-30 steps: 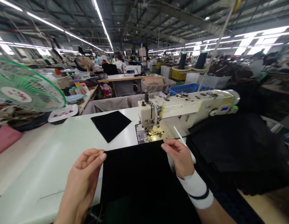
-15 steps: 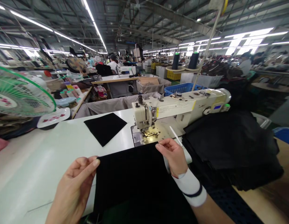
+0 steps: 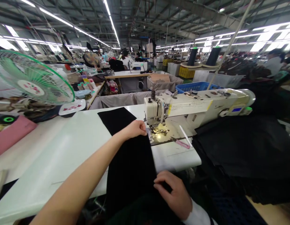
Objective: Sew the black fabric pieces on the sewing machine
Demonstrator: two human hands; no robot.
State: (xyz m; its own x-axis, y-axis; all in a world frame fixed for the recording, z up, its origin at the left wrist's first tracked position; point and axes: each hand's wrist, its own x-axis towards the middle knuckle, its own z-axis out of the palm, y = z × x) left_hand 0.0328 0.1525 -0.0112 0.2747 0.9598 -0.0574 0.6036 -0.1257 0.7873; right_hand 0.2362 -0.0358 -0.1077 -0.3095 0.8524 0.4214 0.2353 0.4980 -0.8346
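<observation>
A black fabric panel hangs over the table's front edge, its far end beside the sewing machine. My left hand pinches the panel's upper right corner, just left of the lit presser foot. Lower down, my right hand has thumb and forefinger together at the panel's right edge. A second black fabric piece lies flat on the table, partly hidden behind my left hand and the panel. Pink-handled thread snips and a white pen-like stick rest right of the needle area.
A big stack of black fabric sits to the right of the machine. At the left stand a green fan and a folded pink cloth. Behind the table are a grey cloth-lined bin and a blue basket.
My left hand has moved right and forward to the corner by the presser foot; my right hand has come down along the edge. The panel has turned, the snips now show, and the view has shifted left.
</observation>
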